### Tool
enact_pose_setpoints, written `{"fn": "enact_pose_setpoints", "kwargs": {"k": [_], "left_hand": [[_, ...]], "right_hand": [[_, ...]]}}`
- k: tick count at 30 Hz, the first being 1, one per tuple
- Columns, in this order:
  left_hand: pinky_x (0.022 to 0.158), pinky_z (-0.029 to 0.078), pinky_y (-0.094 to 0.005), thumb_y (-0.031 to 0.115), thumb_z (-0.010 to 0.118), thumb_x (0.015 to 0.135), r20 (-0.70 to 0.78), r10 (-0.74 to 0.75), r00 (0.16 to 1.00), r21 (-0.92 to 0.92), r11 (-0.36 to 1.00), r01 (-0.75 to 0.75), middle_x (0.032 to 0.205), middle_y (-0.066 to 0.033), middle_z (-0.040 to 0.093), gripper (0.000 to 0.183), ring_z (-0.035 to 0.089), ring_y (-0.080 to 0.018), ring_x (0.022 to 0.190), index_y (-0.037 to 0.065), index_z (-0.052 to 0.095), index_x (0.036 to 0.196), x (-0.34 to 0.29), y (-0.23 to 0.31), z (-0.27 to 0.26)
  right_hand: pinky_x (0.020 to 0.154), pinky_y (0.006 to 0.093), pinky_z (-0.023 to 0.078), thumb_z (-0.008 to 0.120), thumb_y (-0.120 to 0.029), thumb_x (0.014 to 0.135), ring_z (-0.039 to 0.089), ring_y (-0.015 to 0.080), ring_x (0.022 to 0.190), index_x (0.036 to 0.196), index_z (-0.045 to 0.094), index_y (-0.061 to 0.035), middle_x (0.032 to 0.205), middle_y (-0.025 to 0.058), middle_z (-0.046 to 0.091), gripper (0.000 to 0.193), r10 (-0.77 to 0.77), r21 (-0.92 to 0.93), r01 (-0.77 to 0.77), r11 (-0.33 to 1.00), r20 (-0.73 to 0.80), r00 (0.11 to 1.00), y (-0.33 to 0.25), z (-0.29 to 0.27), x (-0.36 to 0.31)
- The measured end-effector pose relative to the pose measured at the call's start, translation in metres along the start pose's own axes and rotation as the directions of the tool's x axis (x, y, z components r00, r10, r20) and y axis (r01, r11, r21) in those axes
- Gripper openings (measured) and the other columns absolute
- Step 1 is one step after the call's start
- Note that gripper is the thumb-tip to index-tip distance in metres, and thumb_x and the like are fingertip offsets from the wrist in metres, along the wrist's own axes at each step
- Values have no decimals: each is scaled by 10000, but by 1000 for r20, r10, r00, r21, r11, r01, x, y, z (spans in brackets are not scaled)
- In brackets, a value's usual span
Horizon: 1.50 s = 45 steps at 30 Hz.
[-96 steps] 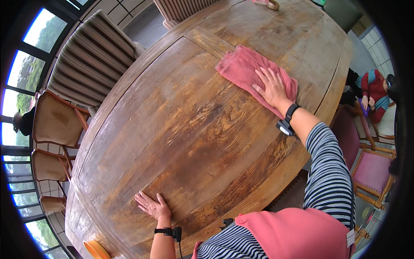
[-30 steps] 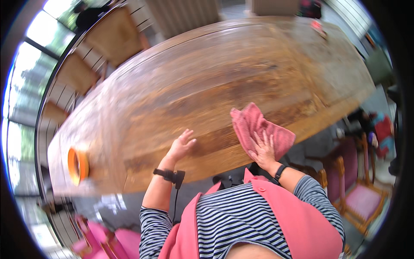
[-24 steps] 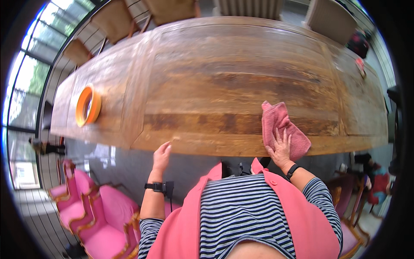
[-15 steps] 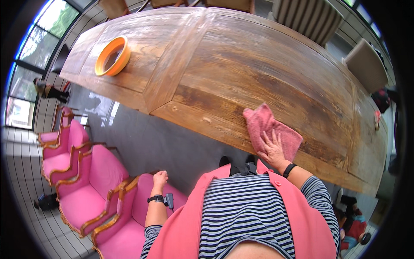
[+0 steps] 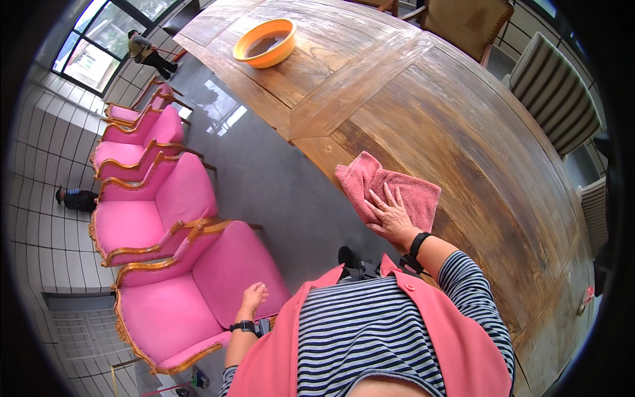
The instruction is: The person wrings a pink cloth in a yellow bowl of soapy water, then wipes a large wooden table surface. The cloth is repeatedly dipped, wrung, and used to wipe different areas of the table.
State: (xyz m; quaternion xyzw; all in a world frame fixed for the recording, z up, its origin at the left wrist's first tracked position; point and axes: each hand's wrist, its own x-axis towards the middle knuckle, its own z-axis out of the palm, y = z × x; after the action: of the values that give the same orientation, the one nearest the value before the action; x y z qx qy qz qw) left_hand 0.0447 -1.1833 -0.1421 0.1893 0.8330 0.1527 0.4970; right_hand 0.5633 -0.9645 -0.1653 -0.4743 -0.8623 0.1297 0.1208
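My right hand (image 5: 393,217) lies flat on a pink cloth (image 5: 419,198), its fingers spread and pressing it against the wooden table (image 5: 456,145) near the edge closest to me. The cloth is spread out and rumpled, with one folded corner toward the left. Out to my left, my left hand (image 5: 253,296) hangs in the air in front of a pink armchair. Nothing is in it, and its fingers are loosely bent and slightly apart. An orange bowl (image 5: 278,53) with dark liquid stands on the far left part of the table.
Several pink armchairs (image 5: 165,317) with carved wooden frames line the left side. Grey floor (image 5: 264,172) runs between them and the table. A striped chair (image 5: 552,92) and a brown chair (image 5: 466,23) stand along the far side. Another person (image 5: 149,53) is by the window.
My view has turned left, showing more of the armchairs. My right hand and the cloth now lie nearer the table's seam and edge. My left hand has loosened from a tighter curl.
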Motion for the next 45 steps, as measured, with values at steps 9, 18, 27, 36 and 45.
{"fn": "enact_pose_setpoints", "kwargs": {"k": [9, 18, 27, 36, 45], "left_hand": [[928, 569, -395, 319, 596, 1065, 98, -67, 993, -160, 984, 82, 1273, -159, 702, 480, 703, -257, 1112, 23, 570, 1442, 28, 3, 11], [954, 568, -405, 336, 600, 1067, 56, -5, 998, -248, 969, 18, 1303, -183, 683, 531, 688, -290, 1162, 3, 532, 1475, 119, 65, -58], [903, 590, -407, 294, 605, 1062, -11, -73, 997, -309, 949, 66, 1220, -183, 706, 469, 715, -277, 1067, -14, 569, 1414, 179, 78, -135], [844, 582, -349, 270, 613, 1061, 92, -93, 991, -366, 923, 120, 1176, -141, 728, 419, 718, -219, 1011, 10, 609, 1390, 213, 130, -164], [899, 577, -356, 330, 651, 1047, 31, 115, 993, -269, 958, -103, 1225, -155, 714, 465, 704, -241, 1075, 11, 611, 1382, 293, 338, -229]], "right_hand": [[1246, 710, 30, 696, -558, 884, 129, 481, 1583, 1577, 469, -201, 1677, 92, 364, 811, -50, -109, 54, 993, 41, 998, -13, 13, 81], [1226, 737, 66, 681, -515, 906, 149, 494, 1573, 1547, 505, -185, 1661, 124, 368, 743, 94, -116, -102, 988, -74, 993, -48, 29, 236], [1246, 703, 88, 690, -441, 855, 258, 468, 1534, 1462, 592, -172, 1600, 115, 454, 671, 163, -98, -173, 980, -105, 981, -49, 32, 248], [1200, 615, 235, 738, -340, 847, 376, 408, 1442, 1417, 618, -231, 1519, 62, 511, 593, 155, -77, -160, 984, -76, 985, -37, 20, 259], [1070, 525, 357, 686, -291, 873, 473, 340, 1261, 1328, 663, -159, 1405, 30, 591, 474, 380, -50, -407, 912, -268, 885, -10, 17, 357]]}}
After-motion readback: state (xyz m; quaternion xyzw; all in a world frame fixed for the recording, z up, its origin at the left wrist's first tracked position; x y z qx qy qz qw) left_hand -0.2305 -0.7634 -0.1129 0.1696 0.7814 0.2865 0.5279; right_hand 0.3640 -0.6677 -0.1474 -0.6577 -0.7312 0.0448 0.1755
